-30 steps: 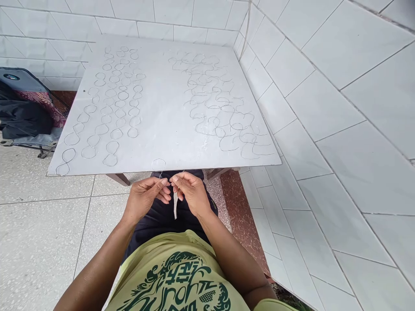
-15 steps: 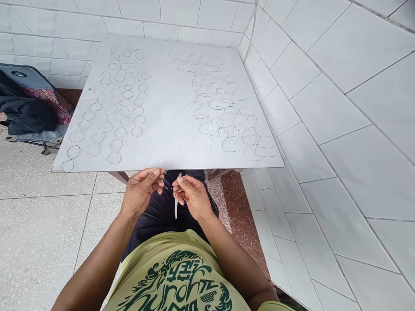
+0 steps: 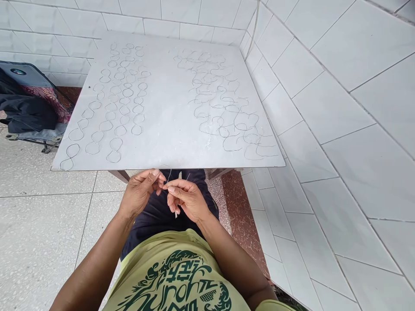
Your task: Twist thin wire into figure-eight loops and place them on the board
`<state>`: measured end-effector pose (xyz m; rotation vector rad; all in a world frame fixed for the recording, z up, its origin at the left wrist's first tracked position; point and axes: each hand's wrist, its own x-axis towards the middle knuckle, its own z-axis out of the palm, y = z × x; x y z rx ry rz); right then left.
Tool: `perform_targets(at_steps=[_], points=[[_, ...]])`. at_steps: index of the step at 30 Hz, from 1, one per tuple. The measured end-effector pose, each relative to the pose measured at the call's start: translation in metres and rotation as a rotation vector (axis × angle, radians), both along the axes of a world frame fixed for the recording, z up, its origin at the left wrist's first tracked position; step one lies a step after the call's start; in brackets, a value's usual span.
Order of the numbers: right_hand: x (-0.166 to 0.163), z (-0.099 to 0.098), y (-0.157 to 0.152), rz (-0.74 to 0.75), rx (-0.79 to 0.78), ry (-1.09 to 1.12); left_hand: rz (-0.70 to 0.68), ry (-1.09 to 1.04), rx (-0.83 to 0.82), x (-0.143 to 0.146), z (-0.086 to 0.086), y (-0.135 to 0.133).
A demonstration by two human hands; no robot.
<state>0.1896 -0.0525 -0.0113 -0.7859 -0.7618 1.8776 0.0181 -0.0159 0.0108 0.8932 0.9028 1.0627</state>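
Note:
My left hand [image 3: 142, 192], just below the table's front edge, pinches a thin wire between thumb and fingers. A curved part of that wire [image 3: 169, 174] rises above the fingertips against the edge. My right hand [image 3: 190, 201] meets the left fingertips, its thumb and forefinger closed at the same wire. A pale, narrow flat strip [image 3: 180, 175] runs through the right hand, showing above and below the curled fingers. Where the wire passes between the fingers is hidden.
On the white table [image 3: 165, 108], figure-eight wire loops [image 3: 115, 150] lie in rows at the left. Loose curved wires [image 3: 232, 150] overlap at the right. A tiled wall [image 3: 324, 129] borders the table's right side; a folding chair [image 3: 39, 93] with dark cloth stands left.
My right hand has moved left, its fingertips now against those of my left hand. The wire's loop, open between the hands before, is now mostly covered by fingers.

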Motion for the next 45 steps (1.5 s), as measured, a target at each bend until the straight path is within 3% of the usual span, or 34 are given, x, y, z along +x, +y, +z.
perform_targets(at_steps=[12,24,37,45], points=[[0.017,-0.002,0.003,0.055,0.061,-0.065,-0.236,0.073,-0.067,-0.025,0.017,0.016],[0.019,0.0,0.004,0.112,0.063,-0.038,-0.303,0.127,-0.027,0.0,0.024,0.017],[0.023,0.001,0.003,0.155,0.036,0.016,-0.175,0.113,-0.193,-0.013,0.025,0.007],[0.021,-0.001,0.003,0.092,0.072,-0.038,-0.083,0.298,-0.024,0.0,0.03,0.011]])
